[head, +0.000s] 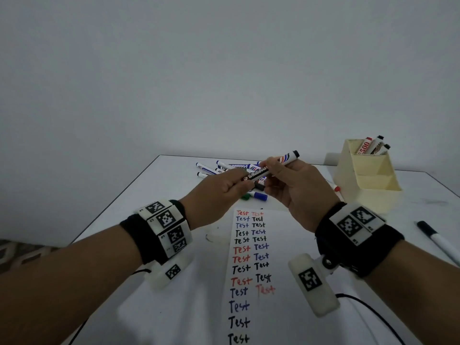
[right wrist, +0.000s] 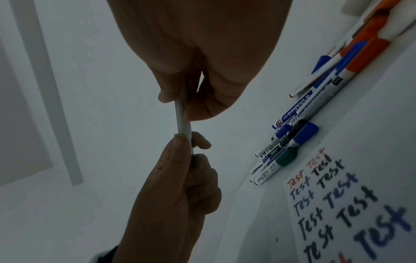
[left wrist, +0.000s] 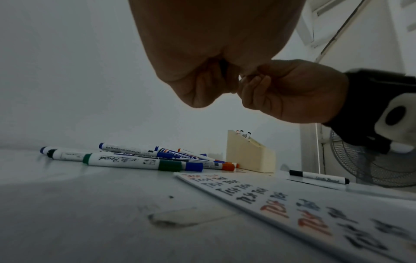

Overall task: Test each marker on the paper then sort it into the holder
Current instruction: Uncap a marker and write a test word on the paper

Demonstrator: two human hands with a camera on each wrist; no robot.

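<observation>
Presently, item held: one white-barrelled whiteboard marker with black band and black end cap, raised above the table, tilted up toward the right. The left hand has its fingers curled around the marker's lower end; the right hand pinches the barrel further up between thumb and fingertips, the black end protruding beyond it. In the right wrist view the two hands meet along the pale barrel, fingers closed on it from either side.

Beneath the hands: a loose pile of white markers with blue, green, black and orange caps, lying flat on the white tabletop, partly hidden by both hands in the head view. A green-capped marker lies nearest the paper in the left wrist view.

Near edge: a white paper strip bearing two columns of the word "Test" in red, blue and black ink, flat on the table, between the forearms.

Far right: a cream plastic stepped holder, upright, with three markers standing in its rear compartment. A black-capped white marker lies alone to the right of the paper, well apart from the pile. A small red-tipped item lies just beside the holder's base.
</observation>
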